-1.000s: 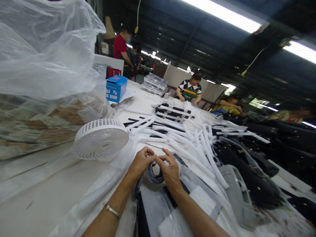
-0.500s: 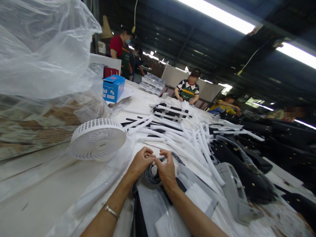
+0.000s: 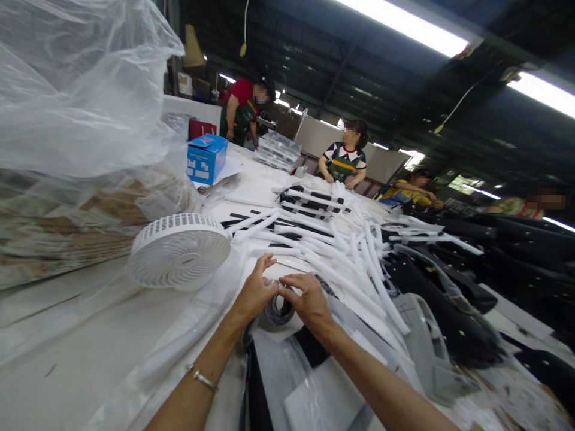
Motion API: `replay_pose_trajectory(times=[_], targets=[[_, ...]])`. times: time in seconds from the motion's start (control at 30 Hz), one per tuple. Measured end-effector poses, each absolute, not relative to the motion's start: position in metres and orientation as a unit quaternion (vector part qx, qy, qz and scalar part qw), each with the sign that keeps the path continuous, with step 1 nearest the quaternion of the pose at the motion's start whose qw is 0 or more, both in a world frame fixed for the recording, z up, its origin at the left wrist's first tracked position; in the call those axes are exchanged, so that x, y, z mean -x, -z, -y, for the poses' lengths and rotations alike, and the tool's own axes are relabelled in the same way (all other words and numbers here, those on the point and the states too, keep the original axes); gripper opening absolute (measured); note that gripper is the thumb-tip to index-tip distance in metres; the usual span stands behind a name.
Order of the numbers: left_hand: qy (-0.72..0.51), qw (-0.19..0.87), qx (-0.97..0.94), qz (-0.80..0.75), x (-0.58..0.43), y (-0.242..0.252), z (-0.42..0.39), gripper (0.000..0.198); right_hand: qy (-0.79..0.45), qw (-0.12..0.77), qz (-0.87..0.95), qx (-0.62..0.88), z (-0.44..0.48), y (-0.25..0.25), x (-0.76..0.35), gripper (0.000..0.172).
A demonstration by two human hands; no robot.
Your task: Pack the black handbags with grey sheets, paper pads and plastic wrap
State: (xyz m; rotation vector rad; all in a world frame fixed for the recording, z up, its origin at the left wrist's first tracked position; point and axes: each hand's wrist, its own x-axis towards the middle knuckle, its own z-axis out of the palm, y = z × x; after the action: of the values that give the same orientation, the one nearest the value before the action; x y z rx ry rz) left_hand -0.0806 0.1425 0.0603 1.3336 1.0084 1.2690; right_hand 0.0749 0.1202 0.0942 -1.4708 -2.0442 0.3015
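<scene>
A dark grey roll of tape (image 3: 279, 312) stands tilted between my hands, its open centre facing me. My left hand (image 3: 255, 294) is at its upper left side, thumb against the upper edge and index finger raised. My right hand (image 3: 309, 299) has thumb and fingers pinched together at the top of the roll. What lies between the fingertips is too small to make out. Below the roll is a flat black and grey piece (image 3: 274, 371) partly covered by clear plastic film and white sheets.
White foam-wrapped strips (image 3: 332, 257) spread beyond my hands. A white fan (image 3: 179, 251) and a blue box (image 3: 207, 160) stand on the left, near a plastic-covered stack (image 3: 90, 215). On the right are a grey plastic holder (image 3: 420, 341) and black goods (image 3: 449, 311). Several co-workers are farther back.
My right hand has turned flatter over the roll, and my left index finger has lifted. The roll's centre shows more. A co-worker in red at the back has bent forward.
</scene>
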Motion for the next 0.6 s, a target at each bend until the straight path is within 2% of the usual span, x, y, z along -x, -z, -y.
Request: replay_pose_trajectory(times=[0.13,0.23,0.3,0.53,0.6], targets=[[-0.515,0.502,-0.562,-0.409,0.082,-0.060,-0.144,0.074,-0.055,0.137,0.835,0.530,-0.129,-0.119,-0.075,0.036],[-0.510,0.510,-0.571,-0.393,0.083,-0.063,-0.143,0.075,-0.007,0.003,0.872,0.489,-0.139,-0.137,-0.069,0.039],[-0.506,0.514,-0.576,-0.384,0.084,-0.066,-0.142,0.075,0.004,-0.051,0.886,0.460,-0.147,-0.145,-0.063,0.038],[-0.493,0.427,-0.565,-0.506,0.100,-0.055,-0.156,0.058,0.009,-0.103,0.899,0.425,-0.187,-0.133,-0.042,0.037],[-0.502,0.408,-0.543,-0.536,0.103,-0.047,-0.162,0.054,0.011,-0.098,0.895,0.435,-0.193,-0.124,-0.040,0.049]])
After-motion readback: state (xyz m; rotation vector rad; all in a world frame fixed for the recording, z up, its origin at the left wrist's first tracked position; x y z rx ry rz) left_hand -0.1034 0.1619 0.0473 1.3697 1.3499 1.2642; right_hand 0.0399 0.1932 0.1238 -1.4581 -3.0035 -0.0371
